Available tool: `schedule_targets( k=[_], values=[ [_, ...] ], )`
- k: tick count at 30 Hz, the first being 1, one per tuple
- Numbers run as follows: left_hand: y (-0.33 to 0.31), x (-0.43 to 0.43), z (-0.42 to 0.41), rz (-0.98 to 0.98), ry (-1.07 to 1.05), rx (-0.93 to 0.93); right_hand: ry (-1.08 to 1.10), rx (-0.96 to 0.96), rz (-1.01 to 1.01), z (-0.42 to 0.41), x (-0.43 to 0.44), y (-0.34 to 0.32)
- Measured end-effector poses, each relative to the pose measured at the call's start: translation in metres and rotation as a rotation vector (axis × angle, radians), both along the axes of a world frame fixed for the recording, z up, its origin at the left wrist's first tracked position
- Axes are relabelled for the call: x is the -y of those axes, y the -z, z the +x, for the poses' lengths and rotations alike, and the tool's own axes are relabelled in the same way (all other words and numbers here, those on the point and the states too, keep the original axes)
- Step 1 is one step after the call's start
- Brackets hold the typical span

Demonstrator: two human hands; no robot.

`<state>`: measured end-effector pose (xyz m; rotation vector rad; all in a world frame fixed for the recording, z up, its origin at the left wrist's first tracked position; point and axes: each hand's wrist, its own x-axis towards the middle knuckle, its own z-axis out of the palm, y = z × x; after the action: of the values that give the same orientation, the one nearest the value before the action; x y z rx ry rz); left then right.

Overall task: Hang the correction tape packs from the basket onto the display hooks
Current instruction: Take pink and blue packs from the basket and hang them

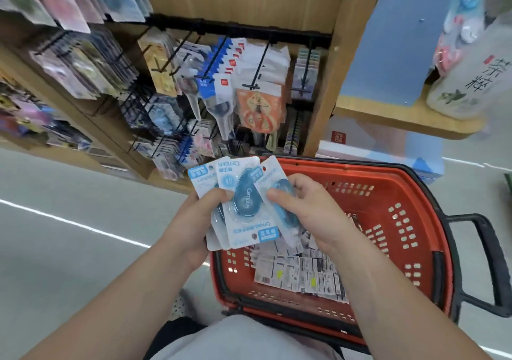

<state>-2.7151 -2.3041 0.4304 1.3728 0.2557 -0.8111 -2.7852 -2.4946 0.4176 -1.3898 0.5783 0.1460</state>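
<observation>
From the head camera, both hands are raised over the near-left corner of a red basket (393,215) that sits on the floor (69,248) in front of the person. The left hand (198,218) grips a fan of blue correction tape packs (245,201), with the thumb pressed across their fronts and the fingers curled behind. The packs are held upside down, so the printed brand name reads inverted.

The right hand (303,212) pinches the rightmost pack (273,174) of the fan, thumb on its front and fingers wrapped behind its blister. This pack overlaps the edge of the middle one.

More loose packs (300,275) lie in the bottom of the basket, backs up, showing barcodes and small yellow stickers. The basket's black handle (490,262) is folded out to the right.

Beyond the hands, far and to the left, stands a wooden shelf unit (329,82) with black display hooks (261,63) carrying rows of carded stationery. The goods at the far left are too blurred to name, though they look like similar carded packs. A white line (69,222) crosses the floor on the left. At far right a white plastic bag (468,74) with printed characters sits on a lower wooden ledge.
</observation>
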Motion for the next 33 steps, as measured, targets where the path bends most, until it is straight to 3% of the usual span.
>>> schedule_targets(
  k=[7, 12, 16, 23, 33],
  values=[
    [0.003, -0.111, 0.072, -0.043, -0.053, 0.005, 0.1, 0.055, 0.021, 0.066, -0.098, -0.011],
    [-0.011, -0.2, 0.13, -0.078, -0.022, 0.048, 0.145, 0.057, 0.146, 0.114, -0.186, -0.027],
    [-0.029, -0.247, 0.166, -0.108, -0.033, 0.072, 0.19, 0.08, 0.109, 0.144, -0.234, -0.044],
    [-0.06, -0.274, 0.22, -0.147, -0.047, 0.116, 0.236, 0.208, -0.074, 0.183, -0.253, -0.074],
    [-0.097, -0.242, 0.285, -0.182, -0.064, 0.24, 0.248, 0.459, -0.262, 0.288, -0.219, -0.114]
  ],
)
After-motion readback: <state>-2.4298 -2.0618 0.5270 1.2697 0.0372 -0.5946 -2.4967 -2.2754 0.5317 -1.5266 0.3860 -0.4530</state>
